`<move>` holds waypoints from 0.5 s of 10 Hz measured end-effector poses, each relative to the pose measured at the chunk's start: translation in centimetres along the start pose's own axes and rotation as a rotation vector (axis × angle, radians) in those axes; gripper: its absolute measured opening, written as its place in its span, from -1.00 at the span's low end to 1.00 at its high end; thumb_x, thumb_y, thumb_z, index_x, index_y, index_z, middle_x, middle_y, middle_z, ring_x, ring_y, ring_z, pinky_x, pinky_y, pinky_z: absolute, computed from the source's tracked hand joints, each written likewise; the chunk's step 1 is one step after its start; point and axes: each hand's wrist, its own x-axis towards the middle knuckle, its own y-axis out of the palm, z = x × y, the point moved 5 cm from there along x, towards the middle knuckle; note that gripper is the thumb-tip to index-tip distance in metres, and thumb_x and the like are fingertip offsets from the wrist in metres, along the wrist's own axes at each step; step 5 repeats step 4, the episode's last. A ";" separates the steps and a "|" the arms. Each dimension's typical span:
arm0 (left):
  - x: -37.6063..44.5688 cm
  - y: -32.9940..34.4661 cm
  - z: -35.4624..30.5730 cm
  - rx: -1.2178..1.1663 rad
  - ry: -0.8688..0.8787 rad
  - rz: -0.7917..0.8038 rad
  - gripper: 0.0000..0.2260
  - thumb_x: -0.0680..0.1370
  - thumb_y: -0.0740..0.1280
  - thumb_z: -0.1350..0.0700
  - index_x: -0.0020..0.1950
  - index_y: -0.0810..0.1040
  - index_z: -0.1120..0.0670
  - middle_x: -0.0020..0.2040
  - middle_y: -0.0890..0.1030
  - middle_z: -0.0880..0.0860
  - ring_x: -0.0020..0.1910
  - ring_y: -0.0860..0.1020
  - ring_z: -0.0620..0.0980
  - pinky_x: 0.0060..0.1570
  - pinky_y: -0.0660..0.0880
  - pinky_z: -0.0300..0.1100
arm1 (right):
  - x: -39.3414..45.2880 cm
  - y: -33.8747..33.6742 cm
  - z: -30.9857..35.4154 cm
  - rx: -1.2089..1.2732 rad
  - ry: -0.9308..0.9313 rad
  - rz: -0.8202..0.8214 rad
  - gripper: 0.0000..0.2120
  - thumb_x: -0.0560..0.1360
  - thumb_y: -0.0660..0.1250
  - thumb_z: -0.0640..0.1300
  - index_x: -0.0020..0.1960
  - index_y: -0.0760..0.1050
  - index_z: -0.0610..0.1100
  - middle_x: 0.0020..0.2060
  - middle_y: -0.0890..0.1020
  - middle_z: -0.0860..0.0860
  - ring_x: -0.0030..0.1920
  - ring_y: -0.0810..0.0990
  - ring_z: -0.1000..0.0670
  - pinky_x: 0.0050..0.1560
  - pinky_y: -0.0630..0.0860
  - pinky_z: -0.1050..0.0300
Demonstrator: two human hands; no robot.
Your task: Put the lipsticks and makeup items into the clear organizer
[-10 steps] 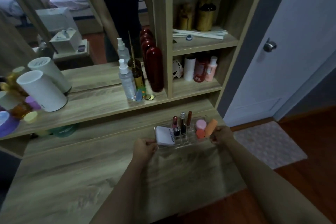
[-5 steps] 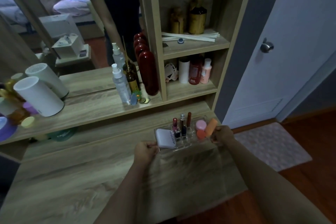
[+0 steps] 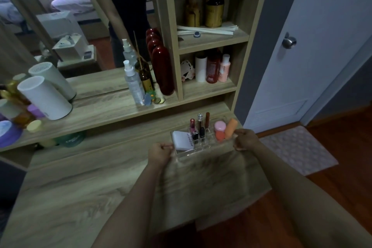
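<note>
The clear organizer (image 3: 188, 152) rests on the wooden dressing table, near its right end. Upright in its middle slots stand three lipsticks (image 3: 199, 127). A white compact (image 3: 182, 140) lies in its left section. A pink jar (image 3: 219, 126), an orange-red sponge (image 3: 219, 136) and an orange tube (image 3: 230, 128) fill the right section. My left hand (image 3: 160, 153) grips the organizer's left end with closed fingers. My right hand (image 3: 246, 139) grips its right end.
A raised shelf behind holds a white cylinder (image 3: 44, 97), a spray bottle (image 3: 133, 82), a diffuser bottle (image 3: 145, 77) and a dark red bottle (image 3: 162, 70). Cubbies above hold several bottles (image 3: 213, 68). A door (image 3: 314, 46) and a floor mat (image 3: 298, 149) are to the right.
Both hands stay clamped on the organizer's ends. The organizer and hands sit slightly lower and nearer the table's front than a second ago; the view shifted a little.
</note>
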 end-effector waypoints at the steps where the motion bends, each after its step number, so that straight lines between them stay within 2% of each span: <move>1: -1.1 -1.0 -2.1 0.099 0.116 -0.066 -0.83 0.51 0.28 0.30 -0.03 0.65 0.34 -0.13 0.67 0.26 -0.12 0.57 0.05 0.09 0.54 0.09 | -0.9 -0.9 -0.6 0.107 0.051 -0.040 -0.66 0.56 0.14 -0.30 0.31 0.43 -0.32 0.23 0.53 -0.36 0.06 0.58 -0.21 0.25 0.51 -0.14; 2: -3.2 -1.5 -6.2 0.301 0.354 -0.121 -0.82 0.54 0.25 0.21 -0.05 0.64 0.23 -0.15 0.67 0.22 -0.13 0.61 0.15 -0.06 0.53 0.00 | -2.2 -2.6 -0.6 0.036 0.032 -0.103 -0.70 0.56 0.19 -0.21 0.21 0.52 -0.33 0.20 0.58 -0.31 0.20 0.55 -0.28 0.30 0.47 -0.14; 3: -4.9 1.1 -11.9 0.416 0.628 -0.012 -0.82 0.56 0.24 0.20 0.03 0.63 0.19 -0.04 0.66 0.18 -0.03 0.59 0.15 -0.02 0.50 -0.06 | -4.1 -4.6 0.4 -0.183 -0.015 -0.153 -0.72 0.56 0.17 -0.20 0.07 0.56 -0.35 0.20 0.57 -0.28 0.22 0.53 -0.24 0.24 0.45 -0.01; 4: -6.0 4.5 -17.7 0.502 0.757 0.144 -0.76 0.57 0.21 0.19 0.14 0.60 0.19 0.15 0.63 0.22 0.13 0.57 0.16 0.14 0.48 -0.06 | -5.8 -6.9 2.8 -0.250 -0.092 -0.250 -0.70 0.60 0.09 -0.21 0.01 0.55 -0.36 0.23 0.54 -0.32 0.24 0.51 -0.26 0.22 0.44 -0.01; 5: -6.0 4.5 -17.7 0.502 0.757 0.144 -0.76 0.57 0.21 0.19 0.14 0.60 0.19 0.15 0.63 0.22 0.13 0.57 0.16 0.14 0.48 -0.06 | -5.8 -6.9 2.8 -0.250 -0.092 -0.250 -0.70 0.60 0.09 -0.21 0.01 0.55 -0.36 0.23 0.54 -0.32 0.24 0.51 -0.26 0.22 0.44 -0.01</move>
